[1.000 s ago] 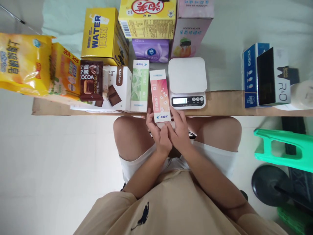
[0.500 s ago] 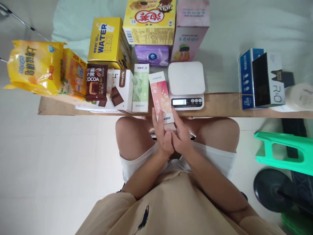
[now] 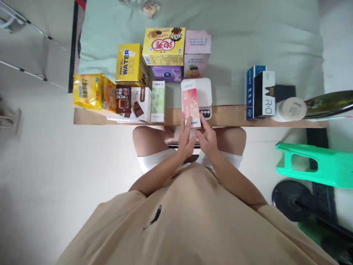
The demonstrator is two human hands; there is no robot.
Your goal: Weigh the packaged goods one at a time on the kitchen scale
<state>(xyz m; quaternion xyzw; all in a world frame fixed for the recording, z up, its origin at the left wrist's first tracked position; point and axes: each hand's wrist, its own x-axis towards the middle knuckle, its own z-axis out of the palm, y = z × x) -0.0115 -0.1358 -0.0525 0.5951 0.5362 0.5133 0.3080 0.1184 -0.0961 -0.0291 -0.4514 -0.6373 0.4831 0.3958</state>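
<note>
A slim pink box [image 3: 191, 103] with white flowers is held at its near end between my two hands, partly over the scale. My left hand [image 3: 185, 139] has its fingers along the box's left edge and near face. Against its right edge lie the fingers of my right hand [image 3: 207, 138]. Behind the box is a white kitchen scale [image 3: 205, 92]; its display is covered, while several buttons show. To the left stands a green slim box [image 3: 158, 101] of similar shape.
Left on the table are a chocolate-pictured white box [image 3: 142, 105], a cocoa snack pack [image 3: 123, 98], yellow bags [image 3: 87, 91] and a yellow WATER box [image 3: 128, 64]. Behind stand a yellow snack box [image 3: 164, 46], purple tissues [image 3: 167, 73] and a pink carton [image 3: 197, 53]. Right: black-and-white box [image 3: 267, 94], bottle [image 3: 331, 105].
The pink box has moved right and forward with both hands, now covering the left part of the scale and its display. The view has shifted and takes in more of the table.
</note>
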